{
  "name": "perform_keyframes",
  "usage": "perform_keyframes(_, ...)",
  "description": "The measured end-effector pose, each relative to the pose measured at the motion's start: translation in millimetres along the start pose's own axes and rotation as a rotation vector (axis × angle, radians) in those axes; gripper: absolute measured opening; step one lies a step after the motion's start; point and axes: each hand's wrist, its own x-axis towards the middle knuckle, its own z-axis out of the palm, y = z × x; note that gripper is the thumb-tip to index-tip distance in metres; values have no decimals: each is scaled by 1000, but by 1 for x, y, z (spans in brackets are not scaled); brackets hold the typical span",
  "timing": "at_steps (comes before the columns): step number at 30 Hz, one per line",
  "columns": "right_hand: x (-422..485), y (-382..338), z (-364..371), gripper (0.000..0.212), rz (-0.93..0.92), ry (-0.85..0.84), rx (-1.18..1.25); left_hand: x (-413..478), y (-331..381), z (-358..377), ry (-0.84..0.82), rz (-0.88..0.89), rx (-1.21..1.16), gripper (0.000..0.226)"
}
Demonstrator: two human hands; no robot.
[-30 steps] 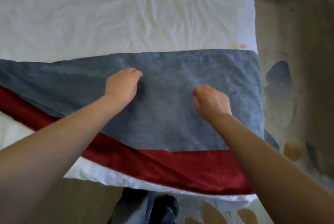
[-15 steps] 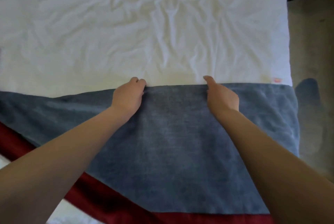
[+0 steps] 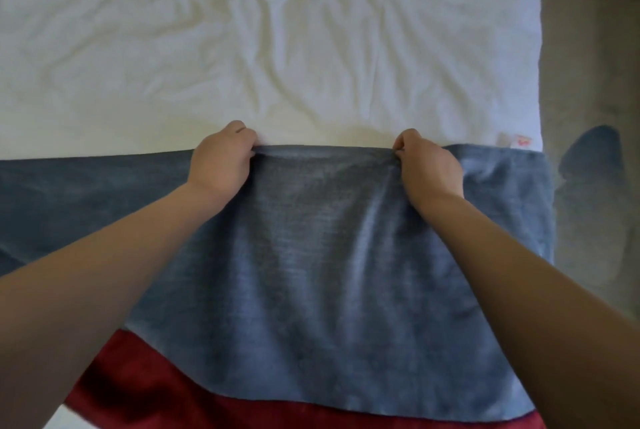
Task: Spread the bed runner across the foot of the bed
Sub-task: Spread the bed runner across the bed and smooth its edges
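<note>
The bed runner [image 3: 322, 272] is a blue-grey cloth with a dark red band along its near side. It lies across the near end of a bed with a wrinkled white sheet [image 3: 277, 47]. My left hand [image 3: 221, 158] grips the runner's far edge, fingers curled over it. My right hand [image 3: 427, 165] pinches the same edge about a forearm's length to the right. Between the hands the edge is lifted slightly and the cloth shows soft folds. The runner's right end hangs over the bed's right side.
The bed's right edge runs down the frame at the right, with a beige patterned carpet [image 3: 595, 220] beyond it. A small red tag [image 3: 523, 141] sits on the sheet near that edge.
Both hands slid from the middle of the runner up to its far edge and took hold of it. The view tilted toward the head of the bed.
</note>
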Motion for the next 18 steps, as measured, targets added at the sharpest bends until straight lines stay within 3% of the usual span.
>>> perform_keyframes(18,39,116,-59,11,215,188,-32,88,126,-6,15,164,-34,15)
